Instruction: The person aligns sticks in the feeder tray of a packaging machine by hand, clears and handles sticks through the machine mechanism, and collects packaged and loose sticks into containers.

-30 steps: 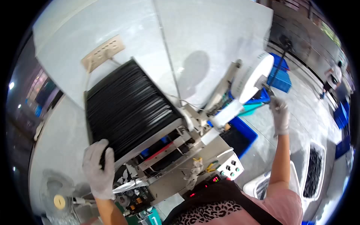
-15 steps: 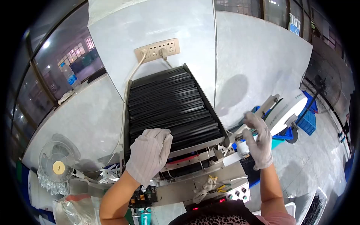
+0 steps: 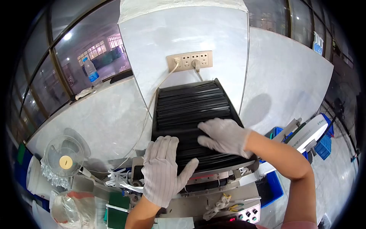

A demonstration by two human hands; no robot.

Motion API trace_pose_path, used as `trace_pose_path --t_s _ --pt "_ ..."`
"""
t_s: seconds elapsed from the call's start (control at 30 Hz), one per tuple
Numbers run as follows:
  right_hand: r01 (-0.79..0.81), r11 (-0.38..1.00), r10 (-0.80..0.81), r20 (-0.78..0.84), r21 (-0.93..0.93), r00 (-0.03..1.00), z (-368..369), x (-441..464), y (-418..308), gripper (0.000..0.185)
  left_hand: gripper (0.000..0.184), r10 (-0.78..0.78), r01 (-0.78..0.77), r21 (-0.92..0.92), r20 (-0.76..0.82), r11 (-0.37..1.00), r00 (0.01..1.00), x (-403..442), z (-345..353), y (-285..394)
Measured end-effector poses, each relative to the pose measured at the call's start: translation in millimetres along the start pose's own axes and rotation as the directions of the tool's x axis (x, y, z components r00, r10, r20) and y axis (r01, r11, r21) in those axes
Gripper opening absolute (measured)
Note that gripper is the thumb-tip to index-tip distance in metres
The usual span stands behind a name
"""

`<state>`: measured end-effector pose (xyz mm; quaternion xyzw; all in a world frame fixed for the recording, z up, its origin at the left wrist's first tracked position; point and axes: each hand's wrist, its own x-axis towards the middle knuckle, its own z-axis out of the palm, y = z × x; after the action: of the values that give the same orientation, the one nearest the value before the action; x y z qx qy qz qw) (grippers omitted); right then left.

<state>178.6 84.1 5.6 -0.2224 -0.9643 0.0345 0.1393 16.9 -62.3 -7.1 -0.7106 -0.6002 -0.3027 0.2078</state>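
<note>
Right hand [image 3: 225, 136]: gloved in pale knit, half-curled, fingertips on black glossy strips [image 3: 194, 103]; pinch unclear. Left hand [image 3: 164, 171]: ribbed glove, spread flat, thumb out, over tray's left front. Strips lie crosswise in sloped, straight-sided tray [image 3: 235, 110].

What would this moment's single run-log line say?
left hand: at tray, near edge | right hand: at black strips | plugs: in wall socket

left hand [image 3: 162, 171] at tray [image 3: 231, 105] | right hand [image 3: 225, 136] over black strips [image 3: 192, 99], contact unclear | outlet [image 3: 205, 59]: 2 plugs [image 3: 196, 63]
</note>
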Motion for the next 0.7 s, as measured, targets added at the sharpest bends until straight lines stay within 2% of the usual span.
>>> trace_pose_path --t_s 0.03,0.1,0.13,0.17,0.2,0.23,0.27,0.33,0.37,0.4,0.43,0.47,0.5,0.57,0.63,0.67,0.7 --pt "0.031 1.0 -0.031 -0.002 -0.005 1.0 -5.2 -9.4 -8.6 0.036 0.053 -0.004 0.004 -0.002 -0.007 1.0 1.0 3.1 -3.4 -1.1" --pt "0.138 0.99 -0.135 -0.106 0.019 0.985 -5.5 -24.8 -19.5 0.048 0.055 0.063 -0.071 0.08 0.096 0.994 0.993 11.2 -7.5 -3.2" --pt "0.159 0.987 -0.162 -0.138 -0.032 0.977 -5.1 -31.3 -25.0 0.052 0.054 0.137 -0.143 0.105 0.065 0.984 0.988 14.0 -4.9 -6.4" --pt "0.177 0.981 -0.188 -0.169 -0.08 0.967 -5.3 -36.8 -29.3 0.055 0.054 0.134 -0.14 0.099 0.065 0.985 0.989 15.4 -2.1 -8.5" --pt "0.198 0.97 -0.218 -0.135 -0.143 0.967 -7.1 -40.7 -32.3 0.059 0.052 0.124 -0.125 -0.007 0.156 0.992 0.98 16.4 0.1 -10.1" --pt "0.195 0.971 -0.214 -0.133 -0.14 0.968 -9.0 -41.6 -31.2 0.059 0.05 0.125 -0.1 -0.11 0.247 0.989 0.961 17.3 2.4 -11.2" --pt "0.208 0.975 -0.214 -0.1 -0.074 0.972 -11.7 -41.8 -28.9 0.059 0.047 0.159 -0.148 -0.069 0.202 0.987 0.966 17.3 5.6 -11.7" --pt "0.231 0.969 -0.225 -0.08 0.083 0.971 -13.9 -31.9 -13.4 0.054 0.046 0.15 -0.14 -0.064 0.206 0.988 0.967 18.1 5.5 -10.4" --pt "0.231 0.961 -0.2 -0.196 0.154 0.96 -18.1 -16.7 -1.3 0.047 0.046 0.138 -0.128 -0.061 0.209 0.99 0.968 18.2 5.5 -9.8" --pt "0.243 0.97 -0.223 -0.339 0.018 0.914 -17.3 1.8 16.4 0.042 0.046 0.137 -0.127 -0.059 0.21 0.99 0.968 17.9 6.2 -9.7" --pt "0.11 0.994 -0.105 -0.326 -0.004 0.94 -25.3 17.1 24.9 0.041 0.046 0.136 -0.126 -0.063 0.202 0.99 0.97 17.7 6.8 -9.5" --pt "0.065 0.997 -0.075 -0.367 -0.041 0.927 -16.8 36.1 43.8 0.042 0.047 0.137 -0.126 -0.066 0.198 0.99 0.971 17.8 6.6 -9.3" --pt "-0.135 0.991 0.133 -0.141 -0.005 0.981 -22.5 50.1 48.0 0.043 0.047 0.14 -0.13 -0.061 0.204 0.99 0.969 18.1 5.9 -8.5" --pt "-0.091 0.983 0.093 0.002 -0.161 0.996 -3.4 69.0 60.7 0.05 0.047 0.111 -0.103 -0.047 0.244 0.994 0.963 19.2 4.1 -7.4" --pt "-0.109 0.994 0.113 0.181 -0.03 0.977 -3.6 66.9 47.8 0.056 0.048 0.106 -0.095 -0.053 0.257 0.994 0.961 20.3 3.9 -8.3" --pt "-0.082 0.996 0.089 0.283 -0.037 0.955 -5.6 60.9 41.0 0.057 0.049 0.098 -0.081 -0.071 0.269 0.994 0.958 19.8 4.4 -8.2" --pt "-0.005 1.0 0.009 0.216 -0.017 0.976 -0.8 49.3 38.4 0.058 0.049 0.097 -0.082 -0.069 0.269 0.994 0.958 19.7 4.1 -7.6"
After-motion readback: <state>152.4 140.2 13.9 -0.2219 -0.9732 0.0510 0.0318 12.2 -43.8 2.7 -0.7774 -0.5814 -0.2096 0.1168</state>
